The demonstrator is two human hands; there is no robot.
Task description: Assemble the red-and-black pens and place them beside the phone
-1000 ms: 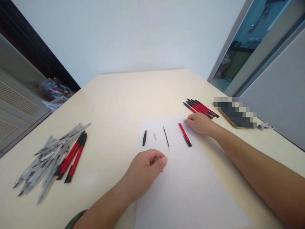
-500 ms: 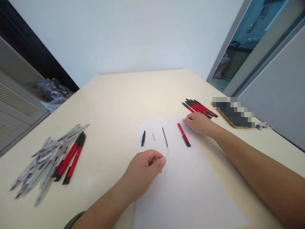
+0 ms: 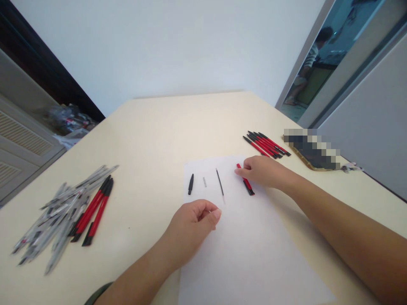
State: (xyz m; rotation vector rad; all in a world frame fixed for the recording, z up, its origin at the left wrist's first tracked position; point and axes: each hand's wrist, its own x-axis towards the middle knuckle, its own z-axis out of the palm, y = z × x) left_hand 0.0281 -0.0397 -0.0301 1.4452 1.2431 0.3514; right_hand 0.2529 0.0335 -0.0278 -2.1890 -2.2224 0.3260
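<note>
My right hand (image 3: 263,171) lies over the upper part of a red pen barrel (image 3: 248,187) with a black end, fingers curled down and pinching it against the white paper (image 3: 248,250). My left hand (image 3: 192,228) rests on the paper's near left part in a loose fist, thumb against forefinger, and nothing shows in it. Beyond it on the paper lie a black pen tip (image 3: 190,184), a small spring (image 3: 204,181) and a thin black refill (image 3: 220,183), side by side.
Several red and black pens (image 3: 267,145) lie in a row beyond my right hand. To the far left is a heap of wrapped clear pens (image 3: 54,224) with three red pens (image 3: 95,209) on it. A pixelated flat object (image 3: 313,148) sits at the right edge. A person (image 3: 307,63) is in the doorway.
My right hand has slid left from beside the red pen barrel onto it and closed its fingers on it. My left hand has stayed put.
</note>
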